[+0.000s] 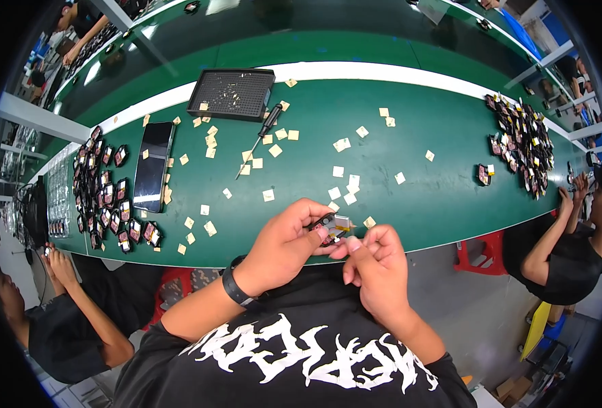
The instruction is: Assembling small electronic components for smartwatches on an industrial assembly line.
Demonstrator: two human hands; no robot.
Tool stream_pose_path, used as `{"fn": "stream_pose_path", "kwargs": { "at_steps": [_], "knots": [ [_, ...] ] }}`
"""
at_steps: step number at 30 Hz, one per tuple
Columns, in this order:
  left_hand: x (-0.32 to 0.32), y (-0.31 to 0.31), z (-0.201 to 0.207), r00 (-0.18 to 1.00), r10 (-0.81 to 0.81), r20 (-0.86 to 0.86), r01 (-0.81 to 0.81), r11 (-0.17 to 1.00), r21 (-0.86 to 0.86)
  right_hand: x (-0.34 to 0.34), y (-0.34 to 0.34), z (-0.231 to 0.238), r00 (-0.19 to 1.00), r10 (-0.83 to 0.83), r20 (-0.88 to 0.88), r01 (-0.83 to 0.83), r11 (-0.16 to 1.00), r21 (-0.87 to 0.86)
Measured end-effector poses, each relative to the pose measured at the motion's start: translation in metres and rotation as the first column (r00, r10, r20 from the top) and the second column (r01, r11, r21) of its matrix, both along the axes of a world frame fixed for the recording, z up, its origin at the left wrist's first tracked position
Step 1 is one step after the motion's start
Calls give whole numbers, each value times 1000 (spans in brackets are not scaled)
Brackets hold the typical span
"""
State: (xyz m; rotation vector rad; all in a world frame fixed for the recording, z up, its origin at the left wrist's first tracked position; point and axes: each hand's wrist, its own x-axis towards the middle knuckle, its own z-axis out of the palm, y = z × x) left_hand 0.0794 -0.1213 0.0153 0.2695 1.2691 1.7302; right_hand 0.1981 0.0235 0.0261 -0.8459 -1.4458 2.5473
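Close to the table's front edge, my left hand (289, 239) grips a small black electronic module (331, 230). A silvery rectangular part with a yellow strip shows at the module's upper right, and its inside looks reddish. My right hand (381, 268) is beside the module's right side, thumb and forefinger pinched together. Whatever lies between those fingertips is too small to make out. Small cream square pieces (338, 171) are scattered on the green table (450, 204) beyond my hands, one lying just above my right fingers.
A screwdriver (268, 124) lies by a black tray (200, 102) holding tiny parts. Left of it lies a dark phone (154, 166). Similar modules are heaped at the left (100, 183) and right (525, 143). Co-workers sit at both sides; a red stool (481, 253) stands right.
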Motion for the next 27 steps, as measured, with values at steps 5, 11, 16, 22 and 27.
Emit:
{"fn": "stream_pose_path", "kwargs": {
  "at_steps": [5,11,16,22,27],
  "knots": [
    [0,5,7,997,-12,73,12,1000,7,8,13,-1,994,-44,-104,82,914,397],
    [7,5,6,997,-28,-78,23,998,-64,-14,15,14,995,99,8,-62,555,829],
    [9,6,2,995,18,-100,-21,999,-34,-5,16,16,975,117,190,-213,735,644],
    [9,2,-1,994,-5,-107,0,999,-47,-7,6,14,986,125,109,-165,702,693],
    [10,2,1,992,7,-125,-6,1000,7,-8,2,10,994,89,63,-107,673,732]
  ]
}}
